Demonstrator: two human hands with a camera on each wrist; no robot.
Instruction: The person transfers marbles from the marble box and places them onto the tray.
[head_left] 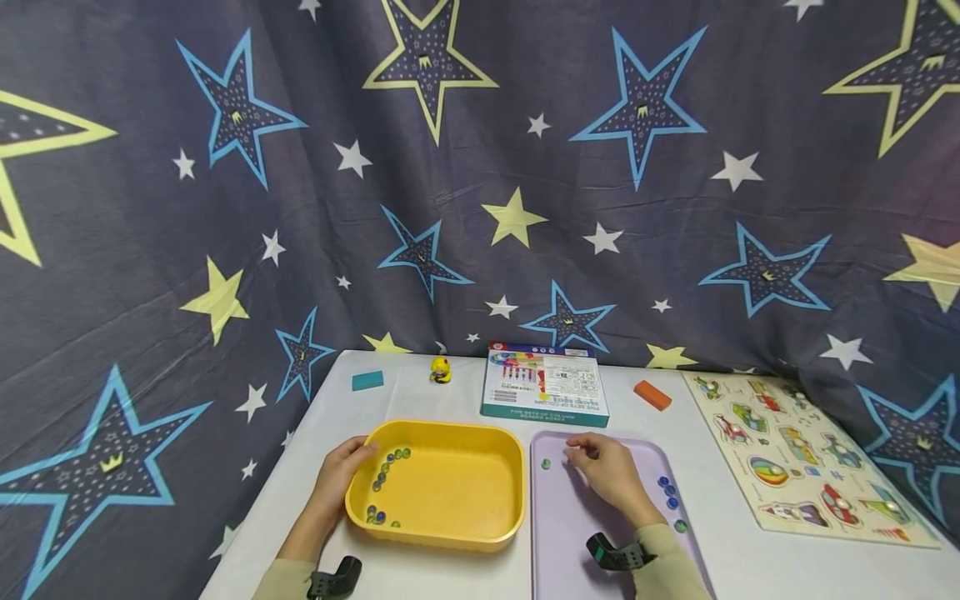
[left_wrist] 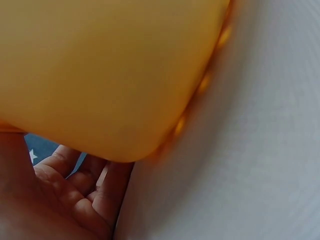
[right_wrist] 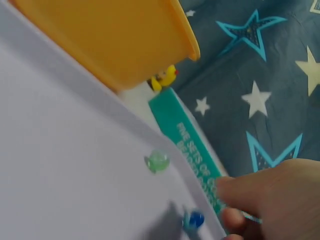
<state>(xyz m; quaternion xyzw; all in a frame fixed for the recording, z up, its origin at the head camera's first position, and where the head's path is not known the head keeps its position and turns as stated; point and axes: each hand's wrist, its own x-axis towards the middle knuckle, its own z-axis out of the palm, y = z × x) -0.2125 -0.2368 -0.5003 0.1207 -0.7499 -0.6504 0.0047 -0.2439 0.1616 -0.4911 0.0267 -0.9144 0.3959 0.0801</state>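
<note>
Marbles (head_left: 378, 485) lie along the left side of a yellow bin (head_left: 457, 483) and on the purple tray (head_left: 558, 533) beside it. The left hand (head_left: 337, 475) grips the bin's left side. Over the tray's far end, the right hand (head_left: 606, 472) has thumb and finger slightly apart, near a blue marble (right_wrist: 196, 219).
</note>
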